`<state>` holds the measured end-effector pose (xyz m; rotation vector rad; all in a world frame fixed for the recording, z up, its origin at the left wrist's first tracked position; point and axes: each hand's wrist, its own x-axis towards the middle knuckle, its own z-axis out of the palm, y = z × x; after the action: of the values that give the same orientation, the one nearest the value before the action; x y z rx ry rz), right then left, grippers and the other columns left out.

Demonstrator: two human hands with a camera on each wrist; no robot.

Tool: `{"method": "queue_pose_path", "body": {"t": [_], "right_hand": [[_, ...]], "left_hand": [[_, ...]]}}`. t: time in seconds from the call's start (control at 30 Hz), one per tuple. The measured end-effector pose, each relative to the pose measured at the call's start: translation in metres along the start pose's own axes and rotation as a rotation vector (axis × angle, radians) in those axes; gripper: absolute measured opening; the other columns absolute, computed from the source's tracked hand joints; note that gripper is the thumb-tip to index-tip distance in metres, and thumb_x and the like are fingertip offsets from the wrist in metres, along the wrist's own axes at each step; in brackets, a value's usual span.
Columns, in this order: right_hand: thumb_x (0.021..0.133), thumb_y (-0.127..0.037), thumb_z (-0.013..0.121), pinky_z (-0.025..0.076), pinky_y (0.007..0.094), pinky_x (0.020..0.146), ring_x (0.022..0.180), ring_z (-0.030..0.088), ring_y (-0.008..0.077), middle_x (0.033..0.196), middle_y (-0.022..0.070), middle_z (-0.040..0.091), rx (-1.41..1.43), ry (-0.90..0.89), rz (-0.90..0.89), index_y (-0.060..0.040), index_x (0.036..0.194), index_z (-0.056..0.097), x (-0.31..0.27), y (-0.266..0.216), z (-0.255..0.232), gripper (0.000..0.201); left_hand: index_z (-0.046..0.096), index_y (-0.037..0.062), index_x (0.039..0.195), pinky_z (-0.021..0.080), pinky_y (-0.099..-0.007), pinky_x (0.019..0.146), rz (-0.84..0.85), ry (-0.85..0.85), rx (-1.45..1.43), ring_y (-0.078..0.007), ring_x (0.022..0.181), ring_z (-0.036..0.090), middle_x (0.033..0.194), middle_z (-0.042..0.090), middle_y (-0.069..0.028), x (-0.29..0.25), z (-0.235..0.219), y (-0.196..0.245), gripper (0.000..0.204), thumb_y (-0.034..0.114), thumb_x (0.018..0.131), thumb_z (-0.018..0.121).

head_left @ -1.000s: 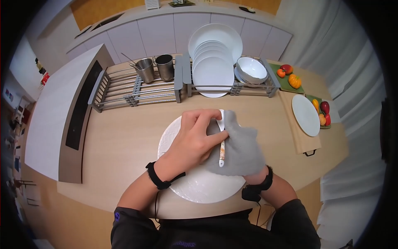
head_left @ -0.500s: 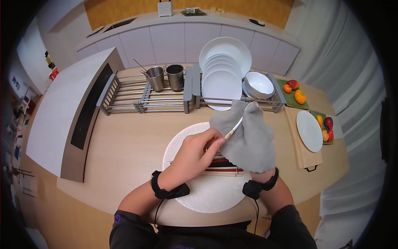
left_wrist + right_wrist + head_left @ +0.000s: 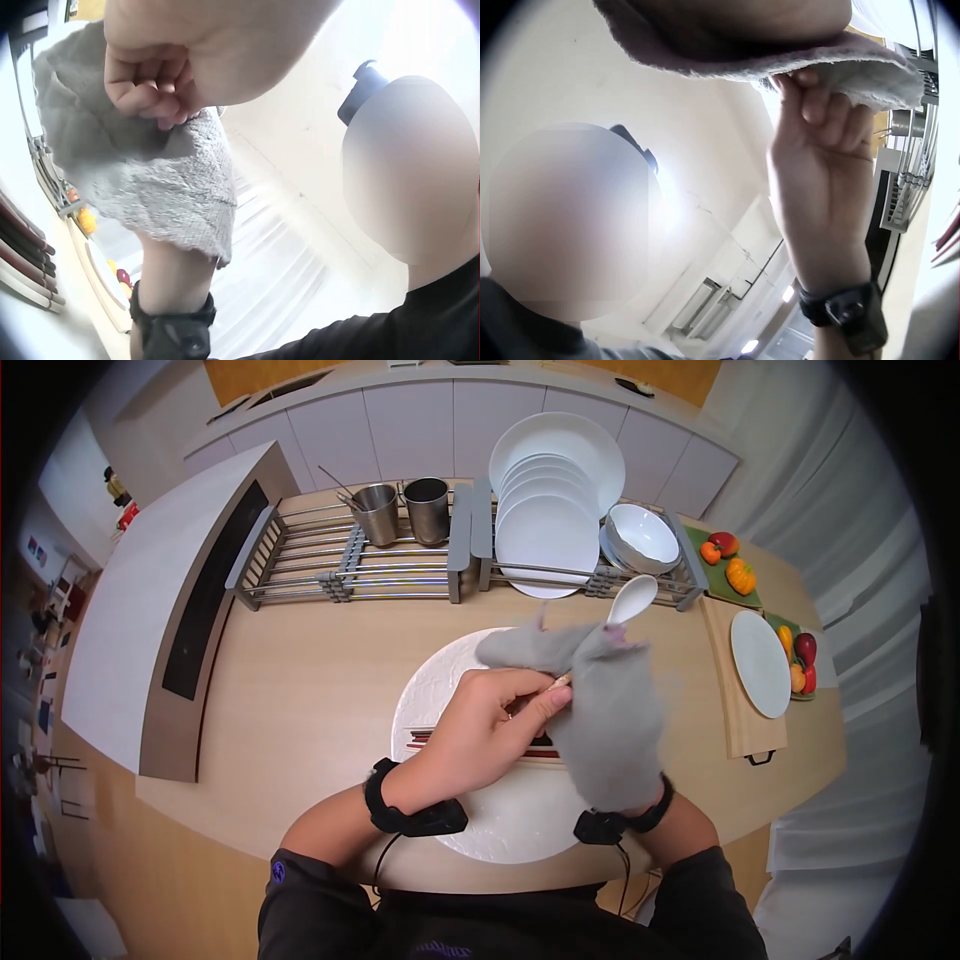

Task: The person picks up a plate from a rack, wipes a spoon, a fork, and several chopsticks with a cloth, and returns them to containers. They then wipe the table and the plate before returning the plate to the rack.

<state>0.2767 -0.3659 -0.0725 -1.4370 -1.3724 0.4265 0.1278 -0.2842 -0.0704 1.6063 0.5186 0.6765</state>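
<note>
In the head view, my left hand [image 3: 480, 735] pinches the patterned handle of a white spoon [image 3: 634, 599] between thumb and fingers. The spoon's bowl points up and away, sticking out past a grey cloth [image 3: 612, 730]. That cloth drapes over my right hand [image 3: 757, 21], hiding most of it in the head view, and is bunched round the spoon just below the bowl. Fingertips of the right hand peek out at the cloth's upper edge. Under both hands, several chopsticks [image 3: 543, 753], dark, red and pale, lie on a large round white mat [image 3: 510, 820].
Beyond the mat, a metal rack holds two steel cups [image 3: 427, 510], white plates [image 3: 548, 535] and bowls [image 3: 642, 538]. At the right lie a wooden board with an oval white plate [image 3: 760, 663] and green trays of colourful vegetables [image 3: 740, 575]. A white-topped unit [image 3: 165, 610] stands left.
My left hand has shifted from over the spoon's bowl end to its handle. The spoon has swung to point up and right, and the cloth, spread out before, is now gathered round it.
</note>
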Motion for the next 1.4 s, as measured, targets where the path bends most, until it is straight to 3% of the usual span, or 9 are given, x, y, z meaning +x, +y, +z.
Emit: {"method": "queue_pose_path", "body": {"t": [0.17, 0.27, 0.4, 0.67, 0.77, 0.87, 0.97, 1.2, 1.4], "right_hand": [[0.101, -0.013, 0.058, 0.057, 0.0269, 0.074, 0.084, 0.067, 0.0103, 0.097, 0.0030, 0.068, 0.805, -0.019, 0.280, 0.0000, 0.118, 0.060, 0.000, -0.006, -0.002, 0.022], [0.102, -0.015, 0.057, 0.058, 0.0271, 0.076, 0.084, 0.068, 0.0112, 0.097, 0.0028, 0.069, 0.663, -0.080, 0.207, -0.0007, 0.124, 0.059, 0.009, -0.010, -0.016, 0.026], [0.103, -0.017, 0.058, 0.058, 0.0285, 0.081, 0.095, 0.069, 0.0133, 0.109, 0.0039, 0.069, 0.875, 0.148, 0.218, -0.0023, 0.128, 0.058, 0.001, -0.004, -0.023, 0.029], [0.104, -0.017, 0.055, 0.053, 0.0353, 0.100, 0.120, 0.061, 0.0198, 0.131, 0.0074, 0.061, -0.260, 0.137, -0.293, -0.0028, 0.137, 0.053, 0.005, 0.013, -0.043, 0.035], [0.106, -0.023, 0.056, 0.050, 0.0404, 0.105, 0.122, 0.059, 0.0230, 0.135, 0.0102, 0.059, 0.059, 0.197, -0.126, -0.0039, 0.138, 0.053, 0.018, 0.017, -0.051, 0.037], [0.107, -0.035, 0.055, 0.048, 0.0449, 0.107, 0.122, 0.060, 0.0251, 0.136, 0.0114, 0.059, 1.210, 0.384, 0.278, -0.0052, 0.138, 0.054, 0.050, 0.034, -0.062, 0.043], [0.107, -0.046, 0.052, 0.045, 0.0484, 0.110, 0.124, 0.060, 0.0273, 0.136, 0.0113, 0.060, 1.601, -0.045, 0.289, -0.0050, 0.138, 0.053, 0.054, 0.021, -0.053, 0.051], [0.111, -0.047, 0.025, 0.037, 0.0489, 0.117, 0.140, 0.046, 0.0320, 0.157, 0.0152, 0.043, 1.492, -0.187, 0.401, -0.0016, 0.153, 0.037, 0.036, -0.014, -0.007, 0.063], [0.103, -0.022, 0.029, 0.039, 0.0490, 0.116, 0.134, 0.052, 0.0334, 0.148, 0.0186, 0.051, 1.433, -0.090, 0.601, 0.0013, 0.149, 0.041, 0.028, 0.003, 0.001, 0.054]], "left_hand": [[0.071, -0.0074, 0.097, 0.043, -0.0288, 0.053, 0.132, 0.030, -0.005, -0.0113, 0.056, 0.052, 0.066, 0.063, -0.0115, -0.004, -0.001, -0.001, 0.025, 0.016, 0.102, 0.064], [0.070, -0.0073, 0.094, 0.043, -0.0291, 0.052, 0.085, 0.005, -0.055, -0.0109, 0.056, 0.052, 0.066, 0.062, -0.0114, -0.003, -0.001, 0.003, 0.027, 0.017, 0.103, 0.063], [0.069, -0.0066, 0.092, 0.045, -0.0284, 0.061, 0.043, -0.029, 0.109, -0.0091, 0.067, 0.053, 0.073, 0.063, -0.0056, -0.004, 0.001, 0.007, 0.027, 0.017, 0.104, 0.062], [0.068, -0.0045, 0.088, 0.040, -0.0319, 0.055, 0.343, 0.098, 0.300, -0.0190, 0.056, 0.050, 0.067, 0.059, -0.0118, -0.007, 0.000, 0.008, 0.020, 0.011, 0.101, 0.063], [0.066, -0.0041, 0.087, 0.039, -0.0329, 0.053, 0.378, 0.136, 0.305, -0.0208, 0.054, 0.048, 0.066, 0.056, -0.0117, -0.010, -0.007, 0.014, 0.020, 0.009, 0.101, 0.063], [0.065, -0.0040, 0.086, 0.038, -0.0333, 0.052, 0.361, 0.199, 0.261, -0.0208, 0.054, 0.048, 0.065, 0.055, -0.0114, -0.012, -0.011, 0.021, 0.020, 0.009, 0.101, 0.062], [0.064, -0.0039, 0.085, 0.038, -0.0334, 0.052, 0.326, 0.206, 0.187, -0.0207, 0.055, 0.048, 0.065, 0.055, -0.0113, -0.010, -0.009, 0.018, 0.021, 0.010, 0.101, 0.062], [0.064, -0.0041, 0.087, 0.039, -0.0329, 0.054, 0.288, 0.186, 0.193, -0.0210, 0.057, 0.048, 0.067, 0.056, -0.0137, -0.004, -0.007, 0.004, 0.022, 0.013, 0.101, 0.063], [0.062, -0.0029, 0.086, 0.037, -0.0276, 0.060, 0.197, 0.123, -0.020, -0.0099, 0.065, 0.045, 0.071, 0.053, -0.0033, 0.002, -0.007, -0.008, 0.028, 0.017, 0.105, 0.060]]}}
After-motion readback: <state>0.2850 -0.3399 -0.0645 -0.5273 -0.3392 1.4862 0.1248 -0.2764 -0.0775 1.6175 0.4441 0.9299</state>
